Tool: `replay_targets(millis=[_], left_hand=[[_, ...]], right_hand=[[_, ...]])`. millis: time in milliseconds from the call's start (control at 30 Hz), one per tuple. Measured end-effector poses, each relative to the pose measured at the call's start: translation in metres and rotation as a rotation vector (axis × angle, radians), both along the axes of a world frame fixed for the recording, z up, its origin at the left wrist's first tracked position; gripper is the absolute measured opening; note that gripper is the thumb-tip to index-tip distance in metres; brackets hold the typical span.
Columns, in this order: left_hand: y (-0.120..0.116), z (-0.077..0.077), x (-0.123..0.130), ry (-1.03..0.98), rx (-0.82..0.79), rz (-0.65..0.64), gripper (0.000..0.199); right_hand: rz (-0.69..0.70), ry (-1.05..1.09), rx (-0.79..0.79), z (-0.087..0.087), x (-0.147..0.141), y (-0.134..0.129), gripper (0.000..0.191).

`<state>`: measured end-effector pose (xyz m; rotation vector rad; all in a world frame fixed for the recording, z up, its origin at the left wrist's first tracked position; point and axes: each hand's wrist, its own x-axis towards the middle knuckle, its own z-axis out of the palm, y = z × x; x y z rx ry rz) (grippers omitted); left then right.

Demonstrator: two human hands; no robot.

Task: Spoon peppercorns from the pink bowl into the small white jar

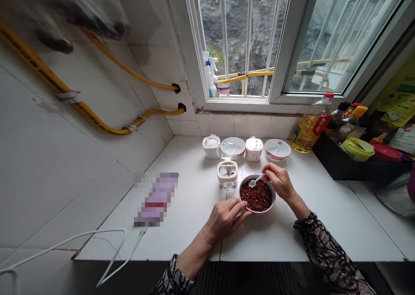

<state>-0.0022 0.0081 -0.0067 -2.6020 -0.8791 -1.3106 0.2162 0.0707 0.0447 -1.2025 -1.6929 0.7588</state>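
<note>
A round bowl full of dark red Sichuan peppercorns stands on the white counter. My left hand grips its near left rim, thumb on the outside and fingers at the edge. Between the fingertips of my right hand is a small white spoon, its scoop just over the peppercorns. An open clear jar with a white rim stands just left of the bowl, and its contents are hard to make out. Behind are two lidded white jars and two flower-patterned bowls.
A blurred-out phone-like device with a white cable lies at left. An oil bottle, several sauce bottles and a black rack stand at right. Yellow pipes run along the left wall, and a barred window is behind.
</note>
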Motion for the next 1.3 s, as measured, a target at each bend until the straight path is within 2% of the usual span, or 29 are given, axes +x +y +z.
replay_targets(millis=[333, 667, 767, 867, 933, 1000, 1100, 1133, 1200, 1300], left_hand=[[0.001, 0.0, 0.002, -0.001, 0.013, 0.002, 0.018], [0.001, -0.001, 0.002, -0.017, 0.007, -0.009, 0.017], [0.001, -0.001, 0.002, -0.023, 0.004, -0.011, 0.017], [0.0, -0.001, 0.002, -0.027, 0.002, -0.008, 0.016], [0.0, -0.003, 0.002, -0.03, 0.007, -0.003, 0.015], [0.001, -0.005, 0.002, -0.033, 0.015, 0.001, 0.015], [0.003, -0.002, 0.001, -0.04, 0.03, 0.011, 0.019], [0.002, 0.001, -0.001, -0.041, 0.04, 0.014, 0.021], [-0.006, 0.008, -0.004, -0.039, 0.07, 0.014, 0.024], [-0.039, 0.008, -0.007, -0.011, 0.139, -0.059, 0.025]], right_hand=[[0.017, 0.176, -0.141, -0.004, -0.001, 0.007, 0.015], [-0.028, 0.378, -0.279, -0.002, 0.002, 0.014, 0.014], [-0.029, 0.383, -0.201, 0.006, -0.006, 0.014, 0.016], [-0.007, 0.302, -0.03, 0.016, -0.023, 0.012, 0.017], [0.021, 0.178, 0.111, 0.023, -0.037, 0.01, 0.016], [0.097, -0.042, 0.275, 0.03, -0.048, 0.007, 0.015], [0.181, -0.285, 0.45, 0.038, -0.052, 0.0, 0.017], [0.163, -0.303, 0.467, 0.039, -0.049, -0.004, 0.018], [0.043, -0.262, 0.444, 0.038, -0.037, -0.012, 0.018], [-0.033, -0.261, 0.311, 0.026, -0.014, -0.023, 0.017]])
